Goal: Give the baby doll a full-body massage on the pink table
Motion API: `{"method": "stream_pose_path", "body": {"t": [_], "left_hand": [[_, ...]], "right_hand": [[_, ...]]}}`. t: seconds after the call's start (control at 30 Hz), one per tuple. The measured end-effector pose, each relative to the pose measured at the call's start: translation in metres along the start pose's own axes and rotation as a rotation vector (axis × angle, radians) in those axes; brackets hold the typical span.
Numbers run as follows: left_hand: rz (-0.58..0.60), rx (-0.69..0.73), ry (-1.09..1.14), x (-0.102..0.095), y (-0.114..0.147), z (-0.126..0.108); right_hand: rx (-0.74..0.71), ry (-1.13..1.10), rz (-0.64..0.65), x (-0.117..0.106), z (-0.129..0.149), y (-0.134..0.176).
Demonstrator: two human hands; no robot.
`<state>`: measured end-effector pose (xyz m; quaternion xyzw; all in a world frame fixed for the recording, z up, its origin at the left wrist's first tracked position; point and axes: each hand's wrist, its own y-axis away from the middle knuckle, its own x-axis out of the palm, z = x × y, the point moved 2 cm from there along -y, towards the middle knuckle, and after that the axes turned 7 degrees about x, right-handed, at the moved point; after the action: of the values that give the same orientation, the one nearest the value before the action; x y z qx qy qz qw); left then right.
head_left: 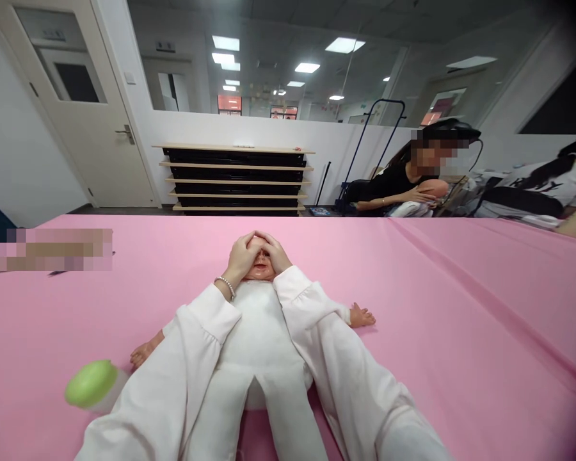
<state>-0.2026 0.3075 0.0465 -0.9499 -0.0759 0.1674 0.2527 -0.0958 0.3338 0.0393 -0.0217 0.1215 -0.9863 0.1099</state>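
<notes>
Doll (256, 320) lies face-up on the pink cloth (422, 320), and from here I see the person's left hand (242, 255) and right hand (277, 253) both loosely cupped, laid over its forehead without gripping, fingertips about meeting, green-topped container (93, 385) beside the left sleeve (173, 358).

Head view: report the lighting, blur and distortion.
All in the head view: ceiling lights glare white in the window; the door slants, likely lens distortion; the right corners darken; pixelation masks a patch at left; the green cap looks soft-edged, the doll fairly clear.
</notes>
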Motion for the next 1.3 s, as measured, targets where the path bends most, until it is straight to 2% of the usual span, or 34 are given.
{"method": "stream_pose_path", "body": {"t": [0.23,0.33,0.63,0.73,0.93,1.3], "left_hand": [[-0.019,-0.007,-0.025,-0.002,0.001,-0.004],[-0.026,-0.012,0.002,-0.001,0.002,-0.005],[-0.134,-0.171,0.048,-0.004,0.003,-0.004],[-0.118,-0.139,0.045,-0.004,0.004,-0.004],[-0.046,0.034,0.014,-0.003,0.006,-0.003],[-0.093,-0.062,0.088,-0.001,0.003,0.003]], "right_hand": [[-0.049,-0.038,0.034,-0.003,-0.001,0.008],[-0.04,-0.02,0.003,-0.003,-0.001,0.008],[0.004,0.019,-0.094,-0.001,0.0,0.006],[0.013,-0.002,-0.087,-0.002,0.0,0.007],[-0.12,0.031,0.035,-0.004,0.002,0.013],[-0.052,0.005,-0.089,-0.004,-0.005,0.005]]}}
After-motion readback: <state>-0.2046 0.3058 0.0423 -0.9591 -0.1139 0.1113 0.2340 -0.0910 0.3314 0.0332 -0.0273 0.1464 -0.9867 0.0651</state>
